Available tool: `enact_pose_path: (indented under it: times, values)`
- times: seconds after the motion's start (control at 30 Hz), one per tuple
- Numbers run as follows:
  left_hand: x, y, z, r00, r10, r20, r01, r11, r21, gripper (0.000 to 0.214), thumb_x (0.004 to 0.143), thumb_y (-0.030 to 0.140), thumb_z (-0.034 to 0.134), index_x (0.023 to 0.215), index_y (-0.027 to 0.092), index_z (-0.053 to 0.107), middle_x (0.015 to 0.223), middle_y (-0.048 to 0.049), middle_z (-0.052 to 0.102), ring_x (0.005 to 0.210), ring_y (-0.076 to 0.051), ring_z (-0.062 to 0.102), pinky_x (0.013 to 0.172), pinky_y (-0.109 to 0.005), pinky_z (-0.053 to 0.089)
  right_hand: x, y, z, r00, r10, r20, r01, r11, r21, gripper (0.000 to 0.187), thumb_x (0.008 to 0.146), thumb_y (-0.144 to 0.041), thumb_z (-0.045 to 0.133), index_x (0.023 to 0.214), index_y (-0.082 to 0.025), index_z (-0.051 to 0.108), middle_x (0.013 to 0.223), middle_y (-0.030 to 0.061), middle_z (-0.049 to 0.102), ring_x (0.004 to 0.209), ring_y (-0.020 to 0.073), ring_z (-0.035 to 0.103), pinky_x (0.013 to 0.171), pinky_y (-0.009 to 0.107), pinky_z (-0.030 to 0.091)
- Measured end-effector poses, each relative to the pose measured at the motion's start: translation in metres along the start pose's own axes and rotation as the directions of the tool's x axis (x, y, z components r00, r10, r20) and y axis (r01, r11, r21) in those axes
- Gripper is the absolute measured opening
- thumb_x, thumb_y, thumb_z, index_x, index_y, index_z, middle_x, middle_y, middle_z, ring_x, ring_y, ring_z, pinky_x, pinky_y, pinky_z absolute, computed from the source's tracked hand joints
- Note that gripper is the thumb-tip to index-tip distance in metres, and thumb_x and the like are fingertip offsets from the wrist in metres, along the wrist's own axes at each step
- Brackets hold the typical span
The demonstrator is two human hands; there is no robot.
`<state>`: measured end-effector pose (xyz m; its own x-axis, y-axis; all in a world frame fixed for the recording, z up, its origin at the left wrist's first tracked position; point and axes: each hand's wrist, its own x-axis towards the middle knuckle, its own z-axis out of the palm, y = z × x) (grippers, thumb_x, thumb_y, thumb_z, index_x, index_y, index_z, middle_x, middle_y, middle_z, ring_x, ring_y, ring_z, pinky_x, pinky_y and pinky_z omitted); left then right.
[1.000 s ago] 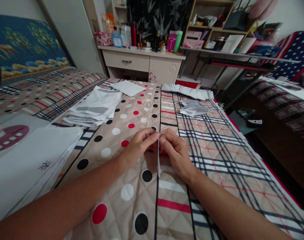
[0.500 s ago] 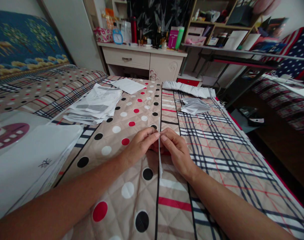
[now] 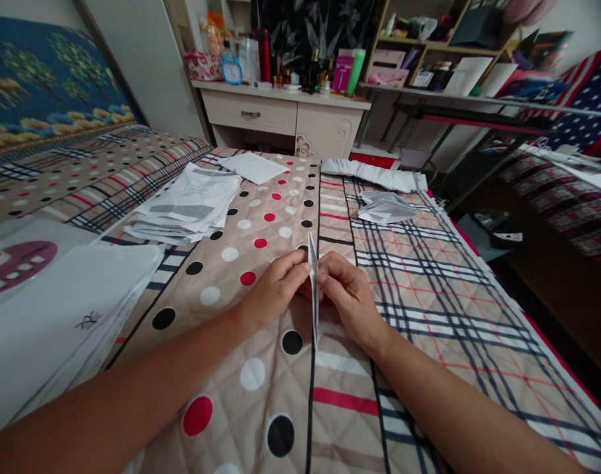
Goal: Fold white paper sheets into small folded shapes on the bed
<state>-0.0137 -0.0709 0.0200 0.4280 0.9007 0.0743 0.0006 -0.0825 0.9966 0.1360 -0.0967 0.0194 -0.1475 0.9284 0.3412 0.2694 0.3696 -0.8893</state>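
Note:
A narrow folded white paper piece (image 3: pixel 314 289) stands on edge between my hands, above a quilted bedcover (image 3: pixel 428 309) with dots on the left half and plaid on the right. My left hand (image 3: pixel 275 289) pinches the paper from the left with closed fingers. My right hand (image 3: pixel 347 299) pinches it from the right, thumb and fingers pressed on it. The paper's lower end reaches down toward the cover between my wrists.
A loose stack of white sheets (image 3: pixel 186 207) lies at the left, one sheet (image 3: pixel 253 168) farther back. Folded paper pieces (image 3: pixel 385 208) and a long white row (image 3: pixel 374 174) lie at the far right. Large white sheets (image 3: pixel 58 309) sit near left. A dresser (image 3: pixel 280 122) and shelves stand behind.
The paper's upper tip has tilted slightly left and shows more of its face; my fingers have shifted a little along it. The hands stay in the same place.

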Motion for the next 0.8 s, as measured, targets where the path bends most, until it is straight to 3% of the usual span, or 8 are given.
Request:
enact_pose_path:
  times: [0.13,0.2,0.37,0.53,0.63,0.7,0.8]
  values:
    - [-0.001,0.010,0.005,0.993,0.045,-0.108,-0.023,0.980,0.197,0.005,0.075,0.018,0.052,0.072,0.017,0.049,0.066,0.0023,0.052,0.062,-0.012,0.052,0.057,-0.023,0.040,-0.002,-0.003,0.002,0.997,-0.075,0.014,0.077,0.990,-0.118,0.025,0.086,-0.016,0.044,0.062,-0.021,0.039,0.067,-0.0016,0.042,0.065,0.0136,0.043,0.062,0.028,0.034]
    - [-0.002,0.014,0.007,0.985,0.052,-0.166,0.002,0.950,0.314,0.012,0.068,0.013,0.055,0.077,0.018,0.051,0.068,0.0022,0.055,0.063,-0.013,0.054,0.057,-0.023,0.041,-0.003,-0.004,0.002,0.992,-0.129,-0.004,0.126,0.975,-0.184,0.026,0.083,-0.012,0.044,0.061,-0.022,0.035,0.066,-0.0017,0.041,0.064,0.0136,0.043,0.060,0.028,0.033]
    - [-0.001,0.016,0.005,0.993,0.038,-0.114,0.028,0.852,0.524,0.030,0.068,0.009,0.055,0.096,0.020,0.052,0.083,-0.0017,0.065,0.074,-0.017,0.063,0.068,-0.028,0.047,-0.004,-0.005,-0.001,0.968,-0.235,-0.085,0.202,0.936,-0.290,0.023,0.078,-0.010,0.047,0.061,-0.022,0.037,0.067,0.0000,0.045,0.064,0.0147,0.047,0.060,0.029,0.035]
    - [-0.001,0.008,0.005,0.975,0.192,-0.111,-0.048,0.669,0.742,0.037,0.073,0.007,0.052,0.108,0.021,0.049,0.085,-0.0041,0.066,0.079,-0.022,0.065,0.070,-0.032,0.047,-0.003,-0.003,0.002,0.989,-0.078,-0.123,0.014,0.891,-0.455,0.011,0.077,-0.020,0.055,0.069,-0.022,0.047,0.067,-0.0005,0.052,0.059,0.0141,0.048,0.056,0.027,0.032]
    - [-0.003,0.005,0.007,0.975,0.212,-0.063,-0.072,0.572,0.817,0.036,0.078,0.008,0.050,0.112,0.021,0.049,0.086,-0.0052,0.067,0.078,-0.023,0.066,0.068,-0.031,0.048,0.000,0.000,0.005,0.990,0.045,-0.132,-0.110,0.836,-0.538,0.009,0.079,-0.028,0.056,0.080,-0.022,0.051,0.063,-0.0015,0.054,0.054,0.0143,0.048,0.053,0.027,0.028]
    - [-0.004,0.005,0.007,0.972,0.229,-0.048,-0.080,0.520,0.851,0.045,0.080,0.008,0.050,0.123,0.020,0.045,0.087,-0.0049,0.067,0.076,-0.022,0.065,0.069,-0.032,0.049,0.002,0.003,0.004,0.985,0.083,-0.149,-0.153,0.812,-0.563,0.007,0.079,-0.027,0.054,0.081,-0.021,0.051,0.058,-0.0026,0.051,0.051,0.0141,0.045,0.051,0.027,0.025]
    - [-0.004,0.007,0.003,0.938,0.344,-0.054,-0.113,0.448,0.887,0.055,0.079,0.008,0.053,0.131,0.020,0.040,0.104,-0.0069,0.065,0.083,-0.021,0.064,0.073,-0.034,0.052,0.005,0.008,0.000,0.981,0.095,-0.169,-0.171,0.833,-0.527,0.003,0.076,-0.020,0.052,0.074,-0.021,0.049,0.056,-0.0037,0.047,0.049,0.0131,0.041,0.050,0.027,0.023]
